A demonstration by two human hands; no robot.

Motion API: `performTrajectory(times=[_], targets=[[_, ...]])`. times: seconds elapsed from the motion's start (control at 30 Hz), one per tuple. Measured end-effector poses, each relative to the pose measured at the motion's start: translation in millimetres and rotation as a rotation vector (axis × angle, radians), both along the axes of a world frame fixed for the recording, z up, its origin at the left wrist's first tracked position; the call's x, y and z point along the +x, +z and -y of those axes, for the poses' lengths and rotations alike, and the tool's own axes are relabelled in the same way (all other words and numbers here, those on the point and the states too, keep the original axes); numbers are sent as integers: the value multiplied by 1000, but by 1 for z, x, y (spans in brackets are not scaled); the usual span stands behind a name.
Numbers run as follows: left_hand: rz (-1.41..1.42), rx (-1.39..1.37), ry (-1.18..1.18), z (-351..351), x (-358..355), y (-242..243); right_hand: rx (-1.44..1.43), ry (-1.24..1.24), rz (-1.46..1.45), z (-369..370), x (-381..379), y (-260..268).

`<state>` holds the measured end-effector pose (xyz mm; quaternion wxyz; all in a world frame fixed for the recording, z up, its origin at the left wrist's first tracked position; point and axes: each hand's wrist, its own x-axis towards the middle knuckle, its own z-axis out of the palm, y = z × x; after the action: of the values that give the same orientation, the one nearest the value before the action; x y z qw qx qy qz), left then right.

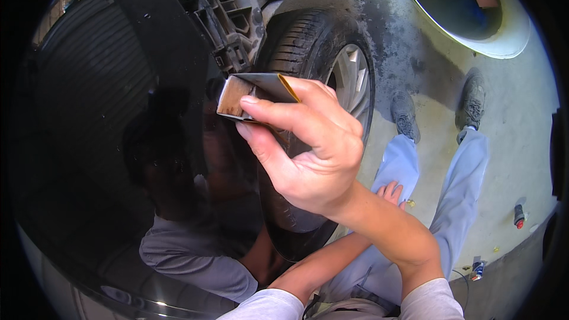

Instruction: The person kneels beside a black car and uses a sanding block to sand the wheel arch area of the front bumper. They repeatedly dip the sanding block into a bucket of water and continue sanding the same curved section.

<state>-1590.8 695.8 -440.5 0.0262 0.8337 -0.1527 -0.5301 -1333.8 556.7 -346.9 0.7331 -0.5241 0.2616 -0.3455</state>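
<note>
My right hand pinches a small brown block with a folded sheet of what looks like sandpaper around it. The sheet is grey on its upper face and yellow-brown along the edge. The thumb is beneath and the index fingertip presses at the block's end. Behind them lies the edge of a glossy black car body panel; whether the sheet touches it, I cannot tell. Lower down, my left hand rests with fingers slightly apart on my pale blue trouser leg. My right forearm hides part of it.
A car tyre with an alloy wheel stands behind my right hand. Above it is exposed black plastic bracketry. A round bucket-like vessel is at the upper right. A red-tipped object and a small blue container are on the floor.
</note>
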Motion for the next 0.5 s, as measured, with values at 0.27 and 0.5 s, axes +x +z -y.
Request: performTrajectory(times=[0.27,0.5], targets=[[43,-53,11,-2,-1,-1,75,30,1,7,11,-2],[-6,29,23,-1,-3,0,26,60,-16,3,1,0]])
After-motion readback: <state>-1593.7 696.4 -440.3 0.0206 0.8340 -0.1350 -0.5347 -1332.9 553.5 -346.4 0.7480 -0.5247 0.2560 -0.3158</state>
